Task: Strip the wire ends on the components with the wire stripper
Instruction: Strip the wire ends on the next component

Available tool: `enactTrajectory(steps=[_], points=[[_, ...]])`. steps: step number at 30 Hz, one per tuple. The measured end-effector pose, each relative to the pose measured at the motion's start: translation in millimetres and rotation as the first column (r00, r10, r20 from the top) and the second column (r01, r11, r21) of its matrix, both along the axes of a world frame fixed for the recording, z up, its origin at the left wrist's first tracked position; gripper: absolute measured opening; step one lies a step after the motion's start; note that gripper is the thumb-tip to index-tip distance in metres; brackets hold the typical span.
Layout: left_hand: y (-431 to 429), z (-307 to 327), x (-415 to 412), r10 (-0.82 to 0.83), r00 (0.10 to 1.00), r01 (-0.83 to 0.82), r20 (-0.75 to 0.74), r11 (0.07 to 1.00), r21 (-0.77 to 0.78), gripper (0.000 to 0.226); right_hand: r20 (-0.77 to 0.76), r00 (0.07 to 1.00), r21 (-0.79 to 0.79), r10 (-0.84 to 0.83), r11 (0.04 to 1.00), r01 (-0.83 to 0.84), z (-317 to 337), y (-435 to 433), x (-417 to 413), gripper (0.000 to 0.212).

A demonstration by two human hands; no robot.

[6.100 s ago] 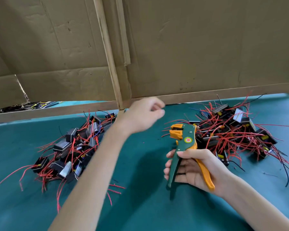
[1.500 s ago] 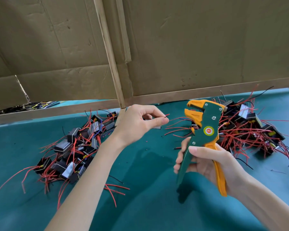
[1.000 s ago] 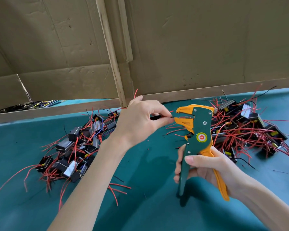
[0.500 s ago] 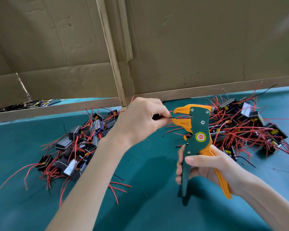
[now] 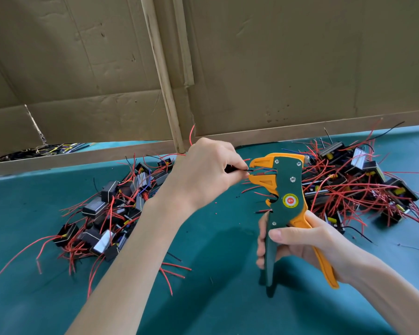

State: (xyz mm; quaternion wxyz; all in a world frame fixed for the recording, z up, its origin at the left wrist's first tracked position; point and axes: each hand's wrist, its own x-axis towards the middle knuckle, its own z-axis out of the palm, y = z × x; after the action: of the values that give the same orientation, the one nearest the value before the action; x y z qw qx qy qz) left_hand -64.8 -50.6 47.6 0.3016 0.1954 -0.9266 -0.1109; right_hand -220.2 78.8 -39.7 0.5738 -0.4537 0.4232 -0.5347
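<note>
Left hand (image 5: 203, 175): my fingers are curled, thumb and forefinger pinching a thin black wire (image 5: 238, 169) just short of its end. The body of the component it belongs to is hidden inside my fist, so I cannot tell how it sits; one red wire (image 5: 191, 135) arcs up from behind the knuckles. Right hand (image 5: 302, 245): wrapped around both handles of the wire stripper (image 5: 289, 187), thumb across the green handle, the orange handle against my palm, the handles drawn fairly near each other. The tool stands nearly upright above the teal mat (image 5: 215, 305), head uppermost, its orange mouth facing left toward my left hand. The black wire's tip lies in that mouth, between the upper and lower orange parts, which stand slightly apart around it; whether the blades bite the insulation I cannot tell. Left pile of components (image 5: 111, 213): black blocks with red leads, on the mat left of my left forearm. Right pile of components (image 5: 363, 184): larger, behind the stripper head. Loose red wire pieces (image 5: 173, 272) lie on the mat beside my left forearm. A cardboard wall (image 5: 288, 68) closes off the far edge.
</note>
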Motion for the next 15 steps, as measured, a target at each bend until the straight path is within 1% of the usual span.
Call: enactTrajectory(steps=[6,15], points=[[3.4,0.9,-1.9,-0.037,0.997,0.038,0.072,0.999,-0.011,0.011,0.000,1.000,0.010,-0.011,1.000,0.011,-0.4,0.2,0.8,0.010],[2.9,-0.1,-2.0,-0.035,0.997,0.036,0.069,0.999,-0.009,0.011,-0.008,0.999,-0.022,-0.040,0.999,0.040,1.4,0.0,1.6,0.008]])
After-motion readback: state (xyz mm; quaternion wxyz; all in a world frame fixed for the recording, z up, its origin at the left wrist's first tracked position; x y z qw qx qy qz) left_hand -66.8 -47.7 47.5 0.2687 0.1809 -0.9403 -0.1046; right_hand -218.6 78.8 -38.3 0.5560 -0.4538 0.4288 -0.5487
